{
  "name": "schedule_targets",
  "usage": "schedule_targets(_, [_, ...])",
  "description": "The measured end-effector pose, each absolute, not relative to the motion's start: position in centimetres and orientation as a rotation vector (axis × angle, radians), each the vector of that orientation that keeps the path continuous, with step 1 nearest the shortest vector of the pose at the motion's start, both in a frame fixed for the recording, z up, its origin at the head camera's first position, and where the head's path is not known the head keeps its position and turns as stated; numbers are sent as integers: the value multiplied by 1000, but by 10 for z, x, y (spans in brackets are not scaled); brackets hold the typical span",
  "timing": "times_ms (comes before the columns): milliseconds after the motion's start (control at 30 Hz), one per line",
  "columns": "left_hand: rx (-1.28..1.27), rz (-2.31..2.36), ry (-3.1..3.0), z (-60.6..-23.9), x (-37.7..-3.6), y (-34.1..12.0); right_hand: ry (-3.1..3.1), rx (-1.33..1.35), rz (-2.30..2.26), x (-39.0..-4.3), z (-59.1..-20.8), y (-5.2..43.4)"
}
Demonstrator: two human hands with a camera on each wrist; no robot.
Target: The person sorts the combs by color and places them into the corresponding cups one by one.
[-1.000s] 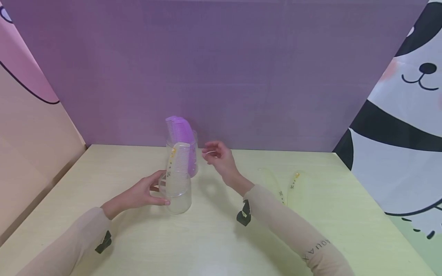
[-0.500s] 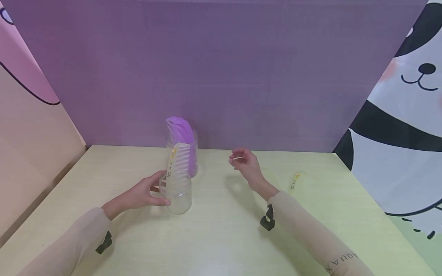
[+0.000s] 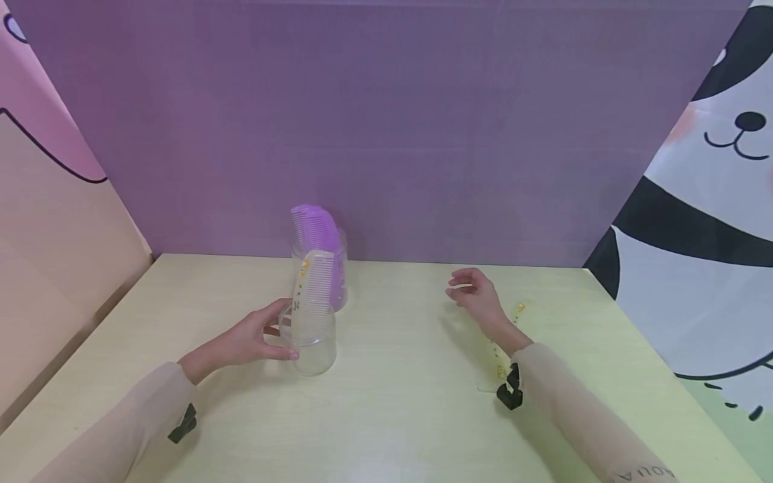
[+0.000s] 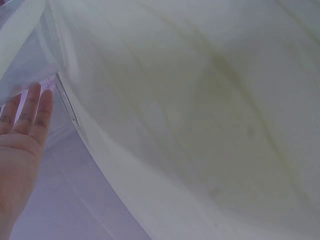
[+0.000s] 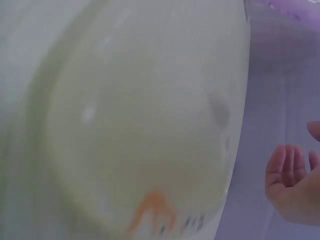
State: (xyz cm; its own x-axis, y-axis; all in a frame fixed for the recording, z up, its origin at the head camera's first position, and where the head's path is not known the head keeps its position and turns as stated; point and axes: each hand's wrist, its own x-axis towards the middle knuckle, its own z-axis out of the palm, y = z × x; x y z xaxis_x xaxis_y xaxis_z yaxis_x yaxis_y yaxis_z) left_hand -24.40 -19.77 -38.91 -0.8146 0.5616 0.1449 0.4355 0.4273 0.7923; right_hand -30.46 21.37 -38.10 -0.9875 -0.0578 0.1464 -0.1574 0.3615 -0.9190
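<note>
My left hand (image 3: 256,337) grips a clear cup (image 3: 315,359) from the left, its thumb in front and fingers behind. A translucent pale comb (image 3: 314,288) with yellow print stands tilted inside this cup. Right behind is another clear cup (image 3: 343,258) with purple combs (image 3: 317,228) upright in it. My right hand (image 3: 480,298) hovers over the right side of the table with loosely curled fingers, holding nothing. Beneath its wrist and forearm lie pale see-through combs, partly hidden; yellow print (image 3: 521,308) marks one and similar print (image 3: 500,369) another.
The light wooden table (image 3: 386,416) ends at a purple backdrop (image 3: 423,134). A panda-print panel (image 3: 725,221) rises at the right, and a beige and pink panel (image 3: 54,221) at the left.
My right hand has moved rightward, away from the cups and over to the pale combs on the table. My left hand keeps its hold on the front cup.
</note>
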Motion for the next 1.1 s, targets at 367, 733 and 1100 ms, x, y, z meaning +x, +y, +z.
schedule_targets(367, [876, 1326, 2540, -389, -244, -198, -2699, 203, 1411, -309, -389, 252])
schedule_targets(733, [879, 1329, 2534, -389, -243, -198, -2904, 215, 1252, -315, -398, 273])
schedule_targets(1100, [874, 1333, 2527, -387, -241, -197, -3013, 269, 1206, -314, -397, 273])
